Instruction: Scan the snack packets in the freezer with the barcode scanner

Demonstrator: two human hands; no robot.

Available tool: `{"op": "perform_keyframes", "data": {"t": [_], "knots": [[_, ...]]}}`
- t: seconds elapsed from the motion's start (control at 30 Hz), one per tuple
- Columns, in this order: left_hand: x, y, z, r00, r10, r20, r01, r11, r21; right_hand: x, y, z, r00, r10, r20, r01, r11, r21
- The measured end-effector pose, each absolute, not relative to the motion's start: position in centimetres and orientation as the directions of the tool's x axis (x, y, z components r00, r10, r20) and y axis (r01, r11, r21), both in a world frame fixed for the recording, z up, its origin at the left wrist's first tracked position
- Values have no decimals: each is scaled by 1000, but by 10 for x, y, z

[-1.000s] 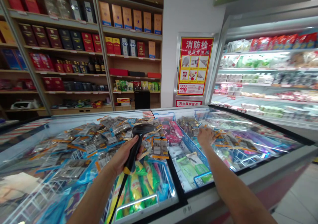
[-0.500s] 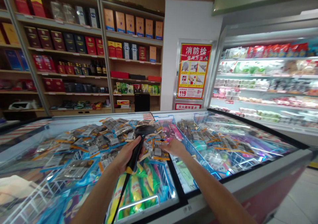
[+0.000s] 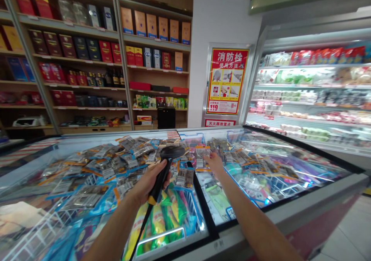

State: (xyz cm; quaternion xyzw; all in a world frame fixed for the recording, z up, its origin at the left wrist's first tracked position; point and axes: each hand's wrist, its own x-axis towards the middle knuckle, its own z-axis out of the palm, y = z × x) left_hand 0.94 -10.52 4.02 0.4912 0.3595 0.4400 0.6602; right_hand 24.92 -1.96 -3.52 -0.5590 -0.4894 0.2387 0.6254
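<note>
My left hand (image 3: 155,180) is wrapped round the handle of a black and yellow barcode scanner (image 3: 171,151), its cable trailing down toward me. The scanner's head points right, over the freezer top. In my right hand (image 3: 215,162), pinched at its right edge, is a small snack packet (image 3: 202,156) with an orange top strip, held up to the right of the scanner. Several similar packets (image 3: 113,164) lie heaped on the glass to the left. One more packet (image 3: 184,177) rests just below the scanner head.
Under the glass of the chest freezer (image 3: 216,234) are green and yellow ice pops (image 3: 159,222) in a wire basket. More packets (image 3: 255,162) lie on the right-hand glass. Behind stand wooden shelves (image 3: 156,75) of boxed goods, a red poster (image 3: 227,81) and a lit refrigerated display (image 3: 313,95).
My right hand has moved right and slightly up from the pile, bringing a packet with it. The left hand and scanner have stayed nearly in place.
</note>
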Motion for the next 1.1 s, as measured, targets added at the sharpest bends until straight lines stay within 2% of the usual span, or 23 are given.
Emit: {"op": "perform_keyframes", "data": {"t": [0.07,0.13,0.47,0.8,0.93,1.1], "knots": [[11,-106,39,380,923,-55,-229,151,962,253,-17,-32,427,857,288,109,267,-957],[11,-107,38,403,913,-64,-242,173,955,256,-15,-31,444,850,282,60,286,-956],[13,-108,36,460,886,-67,-267,210,941,261,-9,-40,454,820,350,156,313,-937],[13,-108,34,503,864,-29,-282,196,939,267,-3,-47,482,780,399,292,286,-913],[11,-106,34,469,882,-35,-292,192,937,272,-3,-47,518,761,391,345,232,-909],[11,-104,34,414,907,-69,-272,196,942,289,-9,-37,519,735,436,577,75,-813]]}}
